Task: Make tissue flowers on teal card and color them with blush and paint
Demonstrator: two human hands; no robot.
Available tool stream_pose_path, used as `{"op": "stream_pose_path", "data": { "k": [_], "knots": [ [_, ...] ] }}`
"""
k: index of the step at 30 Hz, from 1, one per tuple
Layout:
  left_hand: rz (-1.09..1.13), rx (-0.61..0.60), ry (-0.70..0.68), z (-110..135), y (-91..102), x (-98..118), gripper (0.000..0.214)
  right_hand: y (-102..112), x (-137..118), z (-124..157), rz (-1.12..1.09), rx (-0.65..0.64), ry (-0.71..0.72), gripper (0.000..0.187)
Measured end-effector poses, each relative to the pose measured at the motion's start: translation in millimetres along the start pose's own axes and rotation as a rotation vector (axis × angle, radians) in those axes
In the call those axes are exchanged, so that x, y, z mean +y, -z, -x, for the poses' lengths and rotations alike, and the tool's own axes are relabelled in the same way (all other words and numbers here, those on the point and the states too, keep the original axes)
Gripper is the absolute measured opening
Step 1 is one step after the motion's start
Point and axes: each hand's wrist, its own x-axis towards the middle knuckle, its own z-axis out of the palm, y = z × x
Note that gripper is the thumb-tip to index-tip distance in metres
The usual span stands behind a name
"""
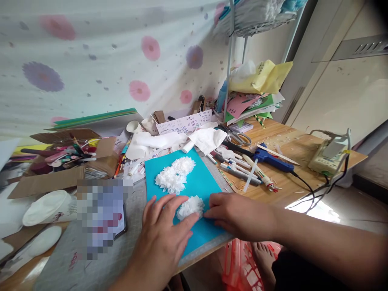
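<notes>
A blue sheet of card (pixel 206 182) lies on a grey cutting mat (pixel 136 202) at the desk's front edge. On the card, two fluffy white tissue-paper tufts (pixel 176 174) sit side by side near its middle. A third white tuft (pixel 190 207) rests lower down, between my hands. My left hand (pixel 163 238) lies flat on the card with fingers spread, its fingertips touching that tuft's left side. My right hand (pixel 233 214) has its fingers drawn together against the tuft's right edge, pressing or pinching it.
A blue glue gun (pixel 269 158) with a black cord, pens, scissors (pixel 239 138) and a glue stick lie to the right. A cardboard box (pixel 60 161) of pens, paper cups and tissue crowd the left and back. A wire shelf stands behind. A bare foot shows under the desk.
</notes>
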Motion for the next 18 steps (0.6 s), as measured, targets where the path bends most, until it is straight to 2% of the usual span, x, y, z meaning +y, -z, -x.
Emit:
{"op": "stream_pose_path", "data": {
  "k": [6, 9, 13, 16, 18],
  "knots": [
    [-0.190, -0.080, -0.079, 7.4, -11.3, 0.1, 0.038, -7.4, -0.7, 12.7, 0.120, 0.053, 0.130, 0.017],
    [-0.297, -0.153, -0.158, 14.6, -10.9, -1.4, 0.055, -6.3, 2.6, 16.8, 0.085, 0.054, 0.167, 0.015],
    [-0.397, -0.186, -0.247, 22.1, -6.6, -3.8, 0.070, -4.7, 6.4, 13.9, -0.006, 0.036, 0.052, 0.019],
    [-0.408, -0.194, -0.266, 28.7, -5.7, -4.5, 0.072, -9.4, 6.9, 7.2, 0.083, 0.055, -0.003, 0.037],
    [-0.391, -0.187, -0.224, 34.0, -5.9, -4.3, 0.070, -12.6, 6.1, 4.4, 0.140, 0.053, 0.006, 0.038]
  ]
}}
